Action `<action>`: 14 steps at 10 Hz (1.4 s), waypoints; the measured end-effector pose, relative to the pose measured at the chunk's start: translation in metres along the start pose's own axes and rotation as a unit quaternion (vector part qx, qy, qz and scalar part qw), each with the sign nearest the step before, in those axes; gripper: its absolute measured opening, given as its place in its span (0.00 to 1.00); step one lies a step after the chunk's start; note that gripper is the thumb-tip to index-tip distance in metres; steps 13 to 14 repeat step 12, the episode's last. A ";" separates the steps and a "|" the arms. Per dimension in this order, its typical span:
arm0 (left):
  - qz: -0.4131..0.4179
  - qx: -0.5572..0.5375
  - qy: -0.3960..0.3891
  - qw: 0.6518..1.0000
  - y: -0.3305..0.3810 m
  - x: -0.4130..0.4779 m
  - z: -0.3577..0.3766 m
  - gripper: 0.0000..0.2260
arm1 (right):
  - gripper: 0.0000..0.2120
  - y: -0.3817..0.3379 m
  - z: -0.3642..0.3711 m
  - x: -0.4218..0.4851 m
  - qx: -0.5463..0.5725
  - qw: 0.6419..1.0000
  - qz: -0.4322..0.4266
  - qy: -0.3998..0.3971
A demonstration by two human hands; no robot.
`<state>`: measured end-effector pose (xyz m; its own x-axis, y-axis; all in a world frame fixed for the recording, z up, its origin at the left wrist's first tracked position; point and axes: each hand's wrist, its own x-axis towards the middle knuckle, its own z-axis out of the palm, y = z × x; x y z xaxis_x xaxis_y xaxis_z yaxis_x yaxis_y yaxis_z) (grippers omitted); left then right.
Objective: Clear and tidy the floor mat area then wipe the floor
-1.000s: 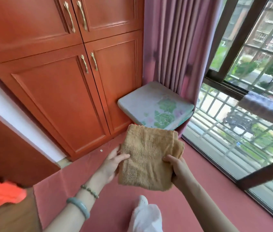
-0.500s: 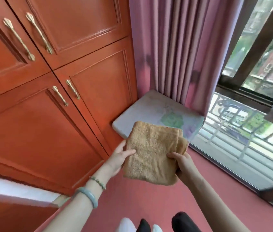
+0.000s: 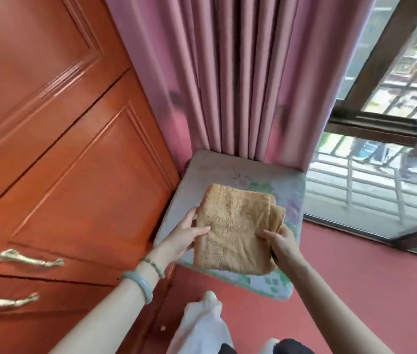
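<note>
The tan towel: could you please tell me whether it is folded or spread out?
Folded: the tan towel is a compact rectangle with layered edges showing at its right, gripped by the left hand and right hand.

A fuzzy terry-cloth towel (image 3: 235, 231), glossy lacquered wooden cabinet doors (image 3: 69, 154), smooth satiny curtain (image 3: 228, 72), shiny brass-coloured metal handles (image 3: 30, 259).

No text, label, brand, number or sign can be read anywhere in this view.
</note>
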<state>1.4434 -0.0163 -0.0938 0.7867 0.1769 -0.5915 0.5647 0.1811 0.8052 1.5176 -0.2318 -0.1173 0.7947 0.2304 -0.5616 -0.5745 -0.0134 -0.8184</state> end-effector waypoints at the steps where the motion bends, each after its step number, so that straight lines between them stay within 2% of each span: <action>1: -0.015 0.022 -0.009 1.000 0.014 0.045 -0.022 0.18 | 0.11 -0.007 0.019 0.032 -0.036 0.999 -0.027 0.029; 4: -0.065 0.066 0.036 0.995 -0.015 0.178 -0.033 0.18 | 0.13 0.025 0.022 0.156 -0.123 0.990 0.033 0.060; 7: -0.072 0.119 0.074 0.988 -0.069 0.250 -0.028 0.27 | 0.08 0.090 0.020 0.228 -0.203 0.968 0.081 0.122; 8: -0.069 0.138 0.116 0.981 -0.084 0.259 -0.029 0.25 | 0.09 0.099 0.019 0.232 -0.220 0.962 0.092 0.130; 9: -0.062 0.157 0.159 0.973 -0.093 0.262 -0.032 0.26 | 0.15 0.104 0.017 0.232 -0.203 0.964 0.094 0.143; 10: -0.072 0.207 0.152 0.964 -0.088 0.248 -0.040 0.30 | 0.31 0.091 0.013 0.218 -0.205 0.961 0.122 0.140; 11: 0.002 0.306 0.111 0.946 -0.068 0.223 -0.052 0.31 | 0.37 0.066 0.006 0.191 -0.220 0.964 0.086 0.124; 12: 0.042 0.303 0.079 0.949 -0.046 0.182 -0.060 0.31 | 0.35 0.041 -0.001 0.143 -0.231 0.968 0.035 0.087; 14: 0.042 0.303 0.079 0.949 -0.046 0.182 -0.060 0.31 | 0.35 0.041 -0.001 0.143 -0.231 0.968 0.035 0.087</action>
